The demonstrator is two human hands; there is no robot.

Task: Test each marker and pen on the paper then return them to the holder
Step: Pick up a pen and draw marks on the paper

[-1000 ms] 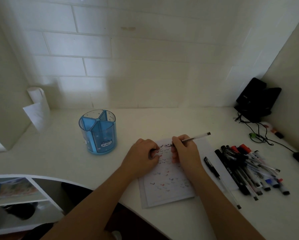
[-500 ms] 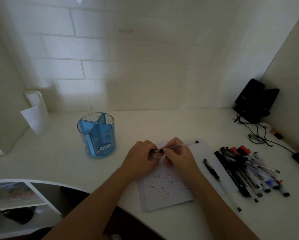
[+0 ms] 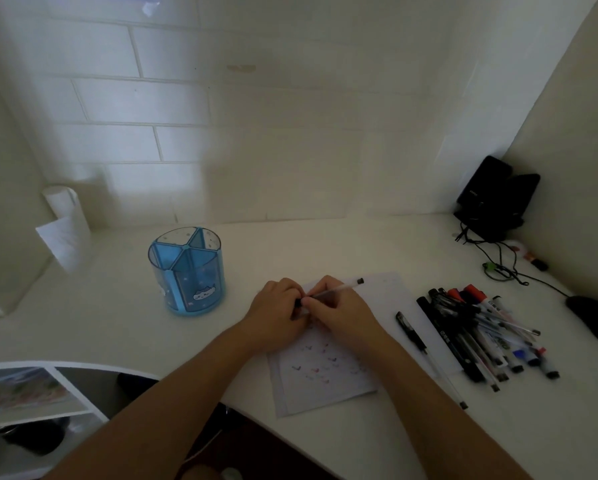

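Note:
My right hand (image 3: 341, 311) grips a clear pen (image 3: 339, 289) whose black end points up and to the right. My left hand (image 3: 277, 311) pinches a small dark cap at the pen's tip; the two hands touch above the paper (image 3: 325, 372). The paper lies on the white desk and carries several small coloured test marks. A blue divided holder (image 3: 186, 271) stands to the left of my hands and looks empty. A pile of several markers and pens (image 3: 481, 330) lies to the right of the paper, with one black pen (image 3: 412, 332) lying apart from it.
A paper towel roll (image 3: 67, 223) stands at the back left. Black speakers (image 3: 495, 199) with cables (image 3: 498, 268) sit in the back right corner, and a dark mouse (image 3: 595, 320) lies at the right edge. A shelf unit (image 3: 31, 396) is below the desk's curved front edge.
My right hand lifted the pen from the paper and brought its tip to my left hand. The left hand's fingers now hold the cap at the tip.

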